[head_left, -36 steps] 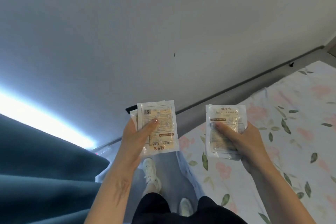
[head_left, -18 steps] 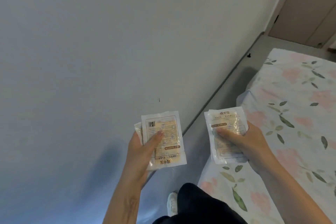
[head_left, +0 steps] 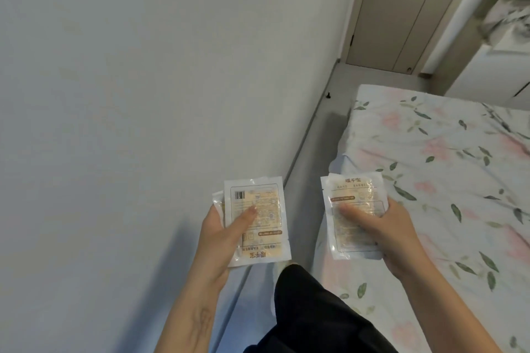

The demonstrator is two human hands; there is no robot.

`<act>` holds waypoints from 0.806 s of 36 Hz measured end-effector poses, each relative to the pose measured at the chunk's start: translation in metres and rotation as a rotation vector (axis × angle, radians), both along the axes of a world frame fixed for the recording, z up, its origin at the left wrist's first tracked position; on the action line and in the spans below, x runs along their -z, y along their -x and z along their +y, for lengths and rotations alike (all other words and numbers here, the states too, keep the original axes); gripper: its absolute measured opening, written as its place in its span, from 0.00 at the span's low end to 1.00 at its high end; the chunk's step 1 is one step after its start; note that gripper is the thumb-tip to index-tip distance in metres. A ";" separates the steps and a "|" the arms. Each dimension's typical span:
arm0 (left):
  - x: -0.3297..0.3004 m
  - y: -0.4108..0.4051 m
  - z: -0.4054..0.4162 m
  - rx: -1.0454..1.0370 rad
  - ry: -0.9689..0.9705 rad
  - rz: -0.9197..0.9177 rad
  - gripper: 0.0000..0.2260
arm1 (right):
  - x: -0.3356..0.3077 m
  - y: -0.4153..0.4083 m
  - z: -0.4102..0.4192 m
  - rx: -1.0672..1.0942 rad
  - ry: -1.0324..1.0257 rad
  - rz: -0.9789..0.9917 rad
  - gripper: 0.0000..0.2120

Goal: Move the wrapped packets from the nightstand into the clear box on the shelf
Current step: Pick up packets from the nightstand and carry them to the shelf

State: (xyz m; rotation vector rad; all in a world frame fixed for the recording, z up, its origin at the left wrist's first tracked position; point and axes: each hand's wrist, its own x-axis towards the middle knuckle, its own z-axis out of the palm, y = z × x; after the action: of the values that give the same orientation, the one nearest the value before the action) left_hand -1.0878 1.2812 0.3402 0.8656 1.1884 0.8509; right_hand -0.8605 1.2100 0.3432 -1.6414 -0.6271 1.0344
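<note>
**Packets in transit, both hands loaded**

Between wall and bed [head_left: 430, 169], my left hand [head_left: 218, 238] pinches its packets [head_left: 256, 221]; my right hand [head_left: 393, 232] clasps another stack [head_left: 354, 215]. Long axes upright. No clear box visible, so neither grip is nearer.

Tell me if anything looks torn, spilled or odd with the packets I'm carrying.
Nothing torn or spilled. The packets in the left hand are upside down, print inverted, with a second one peeking out behind. The packets in the right hand read upright. Both stacks are slightly fanned.
</note>
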 end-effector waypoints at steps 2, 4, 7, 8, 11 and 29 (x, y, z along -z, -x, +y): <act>0.003 -0.016 0.028 0.026 0.002 -0.008 0.10 | 0.001 -0.011 0.021 0.024 0.007 0.004 0.11; 0.005 -0.035 0.058 0.051 0.006 -0.008 0.10 | 0.002 -0.026 0.044 0.054 0.017 0.008 0.11; 0.008 -0.070 0.108 0.095 0.002 -0.009 0.11 | 0.004 -0.057 0.085 0.100 0.025 0.018 0.11; 0.008 -0.084 0.126 0.108 -0.002 -0.009 0.11 | 0.005 -0.069 0.100 0.119 0.025 0.026 0.12; 0.009 -0.129 0.183 0.134 -0.020 -0.005 0.10 | 0.009 -0.111 0.150 0.166 0.029 0.035 0.11; -0.010 -0.371 0.425 0.234 0.001 0.015 0.10 | -0.007 -0.344 0.353 0.337 0.030 0.053 0.16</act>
State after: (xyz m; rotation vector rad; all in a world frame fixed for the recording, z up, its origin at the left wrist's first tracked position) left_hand -0.7171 1.7063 0.3500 0.9903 1.0751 0.6542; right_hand -0.5168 1.5634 0.3498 -1.6698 -0.2864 0.8394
